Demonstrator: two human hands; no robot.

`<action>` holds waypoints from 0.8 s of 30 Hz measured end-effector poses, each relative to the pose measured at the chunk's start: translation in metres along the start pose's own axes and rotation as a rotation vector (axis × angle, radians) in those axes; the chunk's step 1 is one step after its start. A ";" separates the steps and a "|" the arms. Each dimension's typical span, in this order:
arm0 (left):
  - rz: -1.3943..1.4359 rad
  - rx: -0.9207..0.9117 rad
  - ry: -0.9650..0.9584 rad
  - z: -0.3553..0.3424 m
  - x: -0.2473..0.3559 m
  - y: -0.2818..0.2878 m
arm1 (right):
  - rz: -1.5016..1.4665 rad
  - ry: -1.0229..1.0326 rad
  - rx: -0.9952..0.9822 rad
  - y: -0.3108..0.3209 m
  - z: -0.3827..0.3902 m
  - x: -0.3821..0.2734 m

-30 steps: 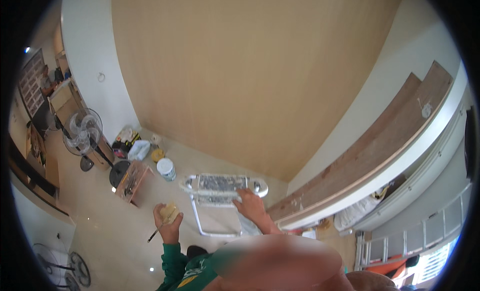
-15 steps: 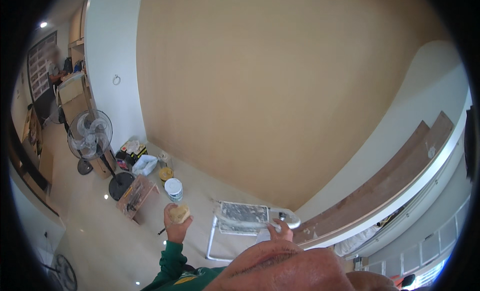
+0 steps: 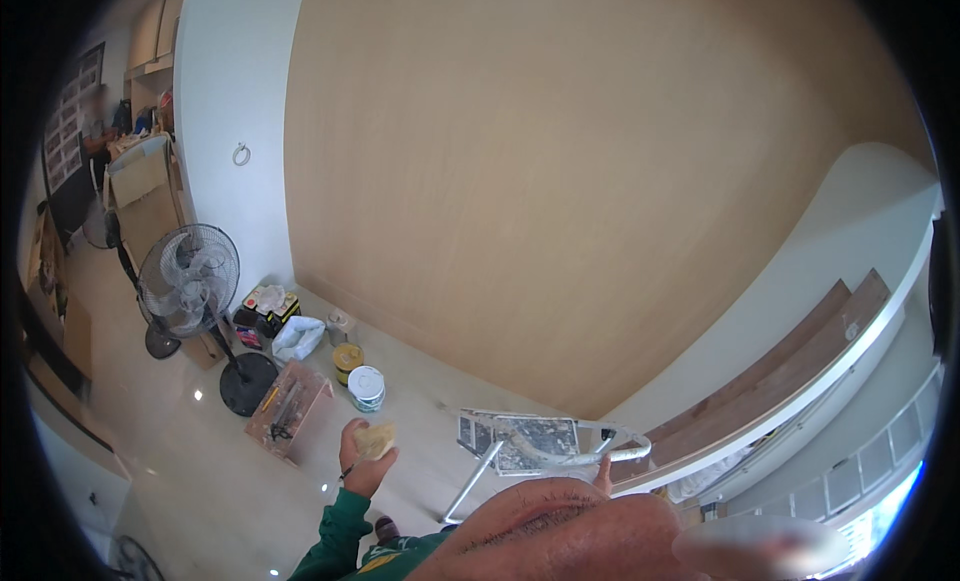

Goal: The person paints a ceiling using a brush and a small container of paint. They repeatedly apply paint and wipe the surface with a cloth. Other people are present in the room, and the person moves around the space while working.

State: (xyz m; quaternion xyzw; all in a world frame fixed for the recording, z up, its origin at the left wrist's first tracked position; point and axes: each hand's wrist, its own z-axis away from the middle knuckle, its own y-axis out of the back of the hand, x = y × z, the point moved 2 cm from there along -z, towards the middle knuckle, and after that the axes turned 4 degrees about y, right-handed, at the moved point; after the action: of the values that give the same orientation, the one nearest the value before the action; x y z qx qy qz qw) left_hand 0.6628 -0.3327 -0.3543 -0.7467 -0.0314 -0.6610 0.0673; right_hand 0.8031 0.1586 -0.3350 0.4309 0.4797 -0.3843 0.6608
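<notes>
In my left hand (image 3: 362,466) is a pale yellow, sponge-like pad (image 3: 376,442), with my fingers and thumb closed about it; a small dark thing shows by the wrist. A paint-spattered white metal step ladder (image 3: 520,445) stands in front of me, its curved rail reaching to the right. My right hand (image 3: 604,473) is at this rail and seems to grip it, though most of the hand is hidden. Between the ladder and the wall's foot the tiled floor shows.
A beige wall (image 3: 560,201) rises ahead. To the left are a standing fan (image 3: 190,281), a low wooden stand with tools (image 3: 288,411), a white bucket (image 3: 366,386), a yellow tin (image 3: 348,359) and a white bag (image 3: 298,336). Long brown boards (image 3: 770,361) lie on the right ledge.
The view has shifted, so most floor things sit farther right. The step ladder and my right hand have moved right together, and less of that hand shows. My left hand keeps the pad.
</notes>
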 end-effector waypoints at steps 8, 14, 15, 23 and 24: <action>0.105 -0.026 0.056 0.027 0.005 -0.005 | 0.085 0.185 -0.155 -0.038 0.000 -0.005; 0.153 -0.042 0.067 0.039 0.010 0.014 | 0.059 0.148 -0.124 -0.042 0.001 -0.003; 0.136 -0.039 0.055 0.039 0.009 0.020 | 0.070 0.156 -0.097 -0.043 -0.001 0.000; 0.136 -0.035 0.102 0.003 -0.005 0.102 | 0.209 0.255 0.290 -0.054 0.011 -0.003; 0.131 -0.029 0.064 -0.003 -0.004 0.126 | 0.201 0.255 0.303 -0.056 0.020 0.000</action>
State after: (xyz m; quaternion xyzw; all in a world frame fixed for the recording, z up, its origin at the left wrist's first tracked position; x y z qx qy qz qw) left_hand 0.6762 -0.4574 -0.3651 -0.7266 0.0294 -0.6790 0.1005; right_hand 0.7571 0.1212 -0.3431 0.6160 0.4507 -0.3266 0.5574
